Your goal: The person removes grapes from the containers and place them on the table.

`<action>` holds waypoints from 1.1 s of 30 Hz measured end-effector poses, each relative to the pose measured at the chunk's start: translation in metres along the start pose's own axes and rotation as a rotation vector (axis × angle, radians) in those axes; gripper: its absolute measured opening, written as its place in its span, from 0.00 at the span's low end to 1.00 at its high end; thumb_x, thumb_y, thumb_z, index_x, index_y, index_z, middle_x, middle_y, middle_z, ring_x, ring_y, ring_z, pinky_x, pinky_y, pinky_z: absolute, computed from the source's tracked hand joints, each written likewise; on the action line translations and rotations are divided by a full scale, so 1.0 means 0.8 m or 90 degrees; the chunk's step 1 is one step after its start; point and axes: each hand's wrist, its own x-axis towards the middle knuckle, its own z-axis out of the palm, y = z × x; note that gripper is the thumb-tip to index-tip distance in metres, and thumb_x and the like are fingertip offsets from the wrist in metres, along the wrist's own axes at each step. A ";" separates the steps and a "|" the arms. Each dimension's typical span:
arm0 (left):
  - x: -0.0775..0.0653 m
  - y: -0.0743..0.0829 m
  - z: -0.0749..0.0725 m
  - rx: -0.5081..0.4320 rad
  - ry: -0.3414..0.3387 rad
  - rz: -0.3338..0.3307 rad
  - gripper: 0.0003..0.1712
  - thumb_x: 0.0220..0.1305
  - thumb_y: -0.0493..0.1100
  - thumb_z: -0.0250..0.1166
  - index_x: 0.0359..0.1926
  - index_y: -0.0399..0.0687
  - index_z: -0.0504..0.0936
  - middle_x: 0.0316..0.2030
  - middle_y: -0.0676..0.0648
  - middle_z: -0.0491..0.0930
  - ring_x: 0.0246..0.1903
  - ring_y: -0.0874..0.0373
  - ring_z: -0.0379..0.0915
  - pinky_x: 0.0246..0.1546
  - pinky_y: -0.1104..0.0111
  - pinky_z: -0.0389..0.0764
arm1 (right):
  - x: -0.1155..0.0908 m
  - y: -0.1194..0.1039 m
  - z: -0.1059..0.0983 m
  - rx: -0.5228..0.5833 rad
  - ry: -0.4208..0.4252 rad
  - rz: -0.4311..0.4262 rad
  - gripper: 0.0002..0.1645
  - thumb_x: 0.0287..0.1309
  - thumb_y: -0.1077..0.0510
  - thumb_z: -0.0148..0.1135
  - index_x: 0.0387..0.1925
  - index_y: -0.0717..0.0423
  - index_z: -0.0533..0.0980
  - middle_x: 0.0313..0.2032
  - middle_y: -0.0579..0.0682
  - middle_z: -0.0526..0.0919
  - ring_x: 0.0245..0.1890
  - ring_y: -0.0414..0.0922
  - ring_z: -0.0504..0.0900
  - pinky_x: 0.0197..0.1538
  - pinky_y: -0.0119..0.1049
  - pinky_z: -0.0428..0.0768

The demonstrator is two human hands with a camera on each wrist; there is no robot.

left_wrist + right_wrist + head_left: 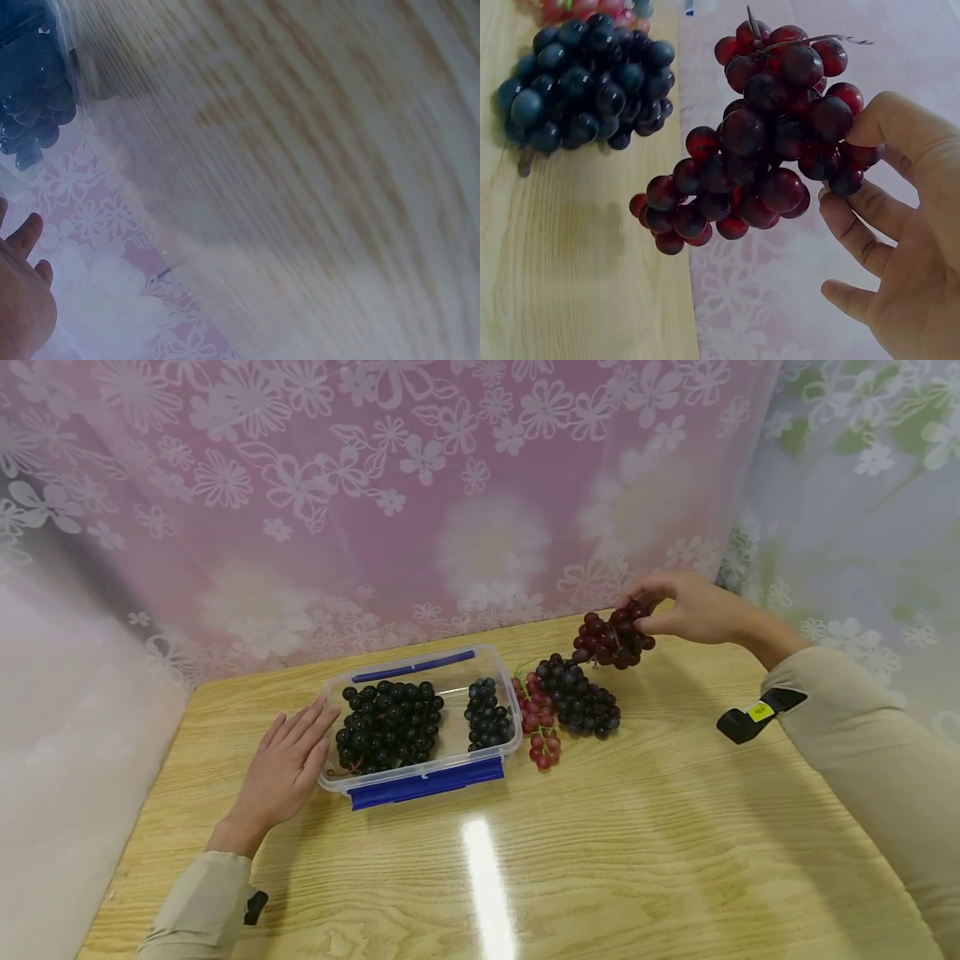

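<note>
Dark red grapes point(757, 150) hang in a bunch from my right hand point(693, 607), pinched between thumb and fingers above the table's back right. In the head view this bunch point(611, 639) is just behind a blue-black bunch of grapes point(581, 697) lying on the wood. My left hand point(288, 764) rests with straight fingers against the left side of a clear plastic container point(453, 710) with blue clips. Inside it, a large black bunch point(390, 722) lies at left and a smaller dark bunch point(489, 714) at right.
Light red grapes point(542, 722) with a green stem lie between the container and the blue-black bunch. The wooden table point(600, 852) meets a pink floral curtain point(450, 527) at the back. A pale floral curtain point(877, 527) hangs at right.
</note>
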 end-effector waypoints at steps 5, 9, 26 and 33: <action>-0.001 0.000 0.000 0.000 0.000 -0.004 0.30 0.72 0.42 0.51 0.73 0.50 0.59 0.73 0.46 0.51 0.68 0.44 0.51 0.69 0.52 0.40 | -0.004 0.004 0.001 -0.035 -0.023 0.023 0.19 0.64 0.57 0.59 0.56 0.51 0.74 0.55 0.54 0.75 0.39 0.49 0.77 0.36 0.45 0.74; -0.002 0.001 0.000 0.000 -0.004 -0.006 0.29 0.73 0.43 0.50 0.73 0.50 0.60 0.73 0.47 0.51 0.68 0.44 0.51 0.69 0.52 0.41 | -0.009 0.008 0.006 -0.099 -0.039 0.056 0.18 0.63 0.55 0.60 0.55 0.44 0.75 0.53 0.53 0.77 0.20 0.44 0.69 0.22 0.38 0.67; 0.002 -0.001 0.000 0.000 0.006 0.000 0.28 0.73 0.43 0.50 0.72 0.49 0.60 0.73 0.47 0.51 0.68 0.44 0.52 0.69 0.52 0.41 | -0.026 0.044 0.015 -0.031 -0.095 0.017 0.15 0.61 0.68 0.56 0.46 0.49 0.76 0.51 0.49 0.74 0.46 0.47 0.73 0.41 0.44 0.73; 0.002 -0.002 0.002 -0.002 0.008 -0.004 0.28 0.73 0.43 0.50 0.72 0.50 0.60 0.73 0.47 0.51 0.68 0.44 0.53 0.69 0.52 0.41 | -0.026 0.041 0.020 -0.045 -0.178 0.006 0.18 0.59 0.72 0.53 0.42 0.46 0.75 0.48 0.48 0.74 0.42 0.47 0.70 0.36 0.41 0.70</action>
